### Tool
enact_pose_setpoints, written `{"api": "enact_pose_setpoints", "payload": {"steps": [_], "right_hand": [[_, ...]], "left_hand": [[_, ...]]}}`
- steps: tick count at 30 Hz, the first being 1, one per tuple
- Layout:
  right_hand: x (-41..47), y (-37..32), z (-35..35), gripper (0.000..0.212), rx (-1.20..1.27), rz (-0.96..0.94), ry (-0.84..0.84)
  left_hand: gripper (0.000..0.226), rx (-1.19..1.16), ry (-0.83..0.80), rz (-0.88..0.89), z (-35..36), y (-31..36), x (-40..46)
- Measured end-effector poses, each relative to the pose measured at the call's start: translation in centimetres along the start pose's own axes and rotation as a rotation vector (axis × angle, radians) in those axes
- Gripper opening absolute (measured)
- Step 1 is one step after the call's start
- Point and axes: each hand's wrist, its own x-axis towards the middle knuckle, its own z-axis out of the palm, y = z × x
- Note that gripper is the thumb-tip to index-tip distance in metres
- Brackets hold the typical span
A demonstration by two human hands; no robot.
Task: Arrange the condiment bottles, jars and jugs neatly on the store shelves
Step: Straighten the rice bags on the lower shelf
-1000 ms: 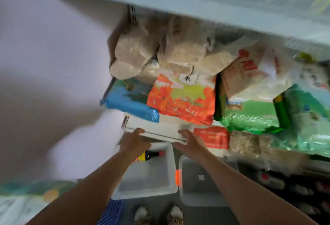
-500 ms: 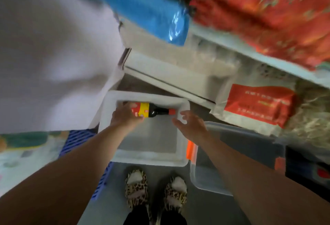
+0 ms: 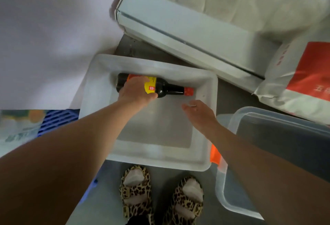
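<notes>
A dark sauce bottle (image 3: 167,89) with a yellow and red label and a red cap lies on its side at the far end of a white plastic tub (image 3: 157,160) on the floor. My left hand (image 3: 136,92) is over the bottle's body with the fingers curled round it. My right hand (image 3: 200,113) hovers inside the tub just below the bottle's capped neck, fingers relaxed and holding nothing.
The white bottom shelf edge (image 3: 187,33) runs diagonally above the tub, with a white and red sack (image 3: 300,82) on it. A clear bin (image 3: 278,149) with an orange latch stands to the right. A blue crate (image 3: 57,119) sits left. My feet in leopard-print sandals (image 3: 160,194) stand below the tub.
My view has dropped from the stocked shelves to the tub on the floor. Both hands went from the shelf edge into the tub, and my left hand closed round the bottle.
</notes>
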Motion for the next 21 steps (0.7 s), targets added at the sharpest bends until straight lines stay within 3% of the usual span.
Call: {"api": "enact_pose_setpoints", "payload": {"steps": [9,12,16,21], "right_hand": [[3.9,1.2,4.5,0.052,0.154,0.063,-0.001],[4.8,1.3,5.8,0.052,0.187,0.049,-0.018],[4.7,1.1,7.3,0.058,0.329,0.047,-0.050],[4.1,0.0,8.2,0.057,0.431,0.011,-0.111]], "left_hand": [[0.053,0.020,0.070,0.217,1.7,-3.0,5.6],[0.060,0.240,0.061,0.244,1.9,-3.6,6.7],[0.058,0.512,-0.080,0.233,2.0,-3.3,6.6],[0.069,0.488,-0.226,0.119,2.2,-2.8,6.2]]}}
